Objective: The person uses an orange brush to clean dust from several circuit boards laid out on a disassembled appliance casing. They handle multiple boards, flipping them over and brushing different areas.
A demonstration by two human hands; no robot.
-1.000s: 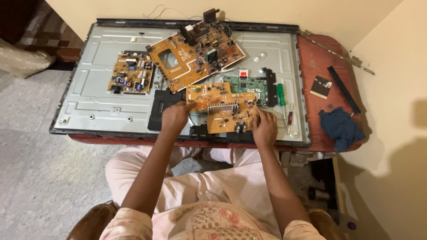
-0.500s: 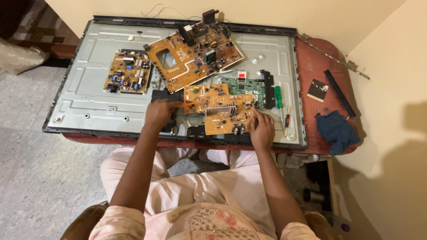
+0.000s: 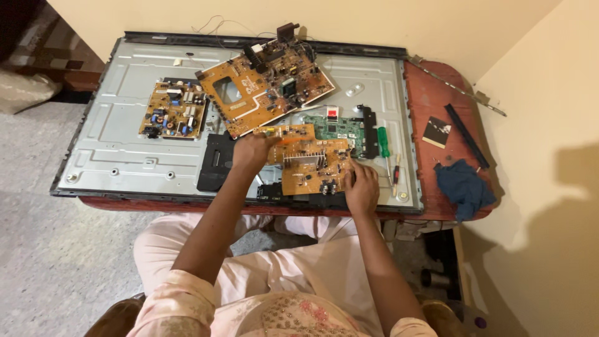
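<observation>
Small orange circuit board (image 3: 309,157) sat on the near middle of the grey metal back panel (image 3: 125,156), just in front of the person. Both hands were on it. Left hand (image 3: 251,151) had fingers curled closed over the board's far-left corner, gripping the edge. Right hand (image 3: 361,187) pressed on the near-right corner, fingers bent and spread over the edge; whether they wrapped under it couldn't be told.

Key relation: the board lay between the two hands, long axis running roughly left to right with a slight diagonal, far-left to near-right. Hands sat at opposite corners, so neither was really nearer; the board bridged them.

Around it:
- Large orange circuit board (image 3: 265,84), tilted, beyond the small one, propped on the panel.
- Green circuit board (image 3: 340,128), partly under the small board's far-right edge, with a small red-and-white label (image 3: 332,113) square at its far side.
- Yellow power board (image 3: 173,116), far left, flat on the panel.
- Green-handled screwdriver (image 3: 384,138) just right of the boards.
- Dark blue cloth (image 3: 463,187) and a small black card (image 3: 437,131) on the red table (image 3: 430,100), well right.
</observation>
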